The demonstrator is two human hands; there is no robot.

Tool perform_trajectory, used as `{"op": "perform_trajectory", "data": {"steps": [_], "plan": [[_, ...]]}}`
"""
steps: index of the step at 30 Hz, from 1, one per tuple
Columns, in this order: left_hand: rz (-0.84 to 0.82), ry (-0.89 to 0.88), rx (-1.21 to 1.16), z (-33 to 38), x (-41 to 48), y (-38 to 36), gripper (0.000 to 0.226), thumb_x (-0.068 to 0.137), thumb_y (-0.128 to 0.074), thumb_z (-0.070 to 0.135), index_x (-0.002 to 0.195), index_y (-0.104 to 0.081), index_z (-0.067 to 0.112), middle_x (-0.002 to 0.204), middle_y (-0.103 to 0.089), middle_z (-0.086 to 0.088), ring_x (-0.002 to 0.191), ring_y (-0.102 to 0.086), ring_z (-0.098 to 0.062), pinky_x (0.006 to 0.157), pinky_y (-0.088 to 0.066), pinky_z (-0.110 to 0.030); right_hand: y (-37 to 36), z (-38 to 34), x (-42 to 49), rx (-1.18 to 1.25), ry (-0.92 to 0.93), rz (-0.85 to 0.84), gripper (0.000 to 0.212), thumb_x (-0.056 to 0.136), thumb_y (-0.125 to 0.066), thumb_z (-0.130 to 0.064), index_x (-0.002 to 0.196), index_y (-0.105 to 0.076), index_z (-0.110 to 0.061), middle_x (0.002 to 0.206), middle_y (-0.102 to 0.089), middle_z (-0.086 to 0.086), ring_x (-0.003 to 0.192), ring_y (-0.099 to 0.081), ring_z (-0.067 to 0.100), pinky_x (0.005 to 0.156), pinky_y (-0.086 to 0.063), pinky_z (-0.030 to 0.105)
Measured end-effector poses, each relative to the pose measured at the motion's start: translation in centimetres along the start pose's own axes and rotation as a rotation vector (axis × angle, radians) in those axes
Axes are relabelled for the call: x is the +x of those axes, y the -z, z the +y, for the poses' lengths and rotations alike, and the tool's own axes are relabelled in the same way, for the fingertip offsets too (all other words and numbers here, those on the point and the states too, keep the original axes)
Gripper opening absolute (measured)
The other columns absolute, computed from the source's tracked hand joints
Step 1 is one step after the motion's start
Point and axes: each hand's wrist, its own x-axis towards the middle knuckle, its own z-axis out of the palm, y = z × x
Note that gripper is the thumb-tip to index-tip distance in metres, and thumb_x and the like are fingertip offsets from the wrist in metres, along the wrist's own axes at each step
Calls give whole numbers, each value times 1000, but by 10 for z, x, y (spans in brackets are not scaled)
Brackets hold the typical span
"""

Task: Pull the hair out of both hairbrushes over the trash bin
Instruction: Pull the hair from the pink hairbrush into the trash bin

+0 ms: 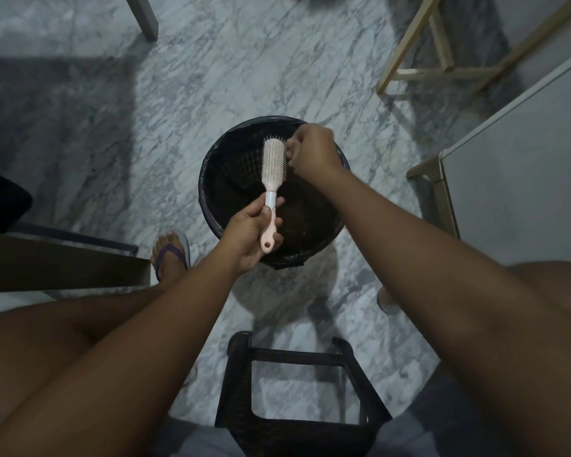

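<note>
A pink and white hairbrush (272, 166) is held upright over the black trash bin (211, 179), which is lined with a dark bag. My left hand (251, 235) grips the brush by its pink handle. My right hand (314, 150) is closed in a pinch right beside the bristle head, on its right side. Whether there is hair between its fingers is too small to tell. Only one hairbrush is in view.
The bin stands on a grey marbled floor. A dark plastic stool (297, 384) sits between my knees. A wooden frame (442, 61) is at the back right, a pale cabinet (508, 179) at the right, a dark table edge (63, 262) at the left.
</note>
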Motion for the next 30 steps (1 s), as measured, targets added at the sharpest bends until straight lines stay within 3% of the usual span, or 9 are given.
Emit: {"op": "perform_trajectory", "data": {"steps": [3,6,8,10,12,15,19,27,30], "plan": [[-6,-13,-12,-2,-3,2,39,103,-41,4,138,-56,13,130,-64,-1,77,-51,-13,53,-43,-23,12,-5,8,469,-345,20,35,96,-41,-5,62,-48,-10,61,-54,12,39,-51,19,42,-45,19],[-32,-15,-25,-1,-2,2,40,104,-41,4,140,-53,13,133,-62,-2,77,-51,-13,55,-42,-22,3,9,3,545,-468,-148,27,93,-46,-7,67,-54,-5,55,-57,12,54,-54,26,50,-50,32],[-50,-16,-19,1,-1,1,40,104,-41,5,141,-53,14,133,-63,-1,77,-52,-13,55,-42,-23,-5,22,-3,346,-358,-109,19,93,-55,-7,108,-66,-3,90,-71,15,79,-68,29,71,-61,44],[-69,-9,5,2,-2,0,40,103,-42,5,140,-54,15,133,-63,-1,77,-53,-13,55,-43,-24,-8,22,-7,476,-299,-143,48,97,-58,-23,141,-48,-8,122,-64,15,95,-69,26,74,-63,44],[-83,1,46,2,-3,0,40,103,-43,5,140,-55,17,134,-63,0,78,-52,-13,55,-44,-24,-6,15,-7,565,-223,-139,80,85,-69,-51,148,-37,-15,141,-53,8,113,-61,22,81,-62,39],[-99,-2,99,1,-5,0,38,104,-43,5,136,-57,20,136,-61,0,78,-52,-13,56,-44,-25,-3,9,2,309,-72,-57,88,63,-85,-57,132,-51,-15,131,-56,0,116,-56,16,93,-54,33],[-122,-34,131,0,-7,-2,38,104,-41,4,134,-58,21,137,-62,-2,77,-52,-13,55,-42,-24,2,-1,14,76,-32,99,51,62,-83,-46,96,-66,-11,92,-64,0,89,-63,16,67,-48,27],[-154,-15,157,-2,-9,1,42,103,-41,2,137,-57,21,135,-64,-3,74,-55,-13,57,-44,-26,12,0,25,92,-102,158,28,78,-63,-32,65,-63,-7,59,-57,0,60,-54,14,56,-44,25],[-161,3,97,-4,-10,-1,42,103,-40,2,139,-54,18,135,-63,-3,74,-54,-13,57,-42,-25,17,3,31,331,-275,125,27,89,-63,-24,69,-56,-8,63,-57,1,59,-57,16,49,-44,21]]}}
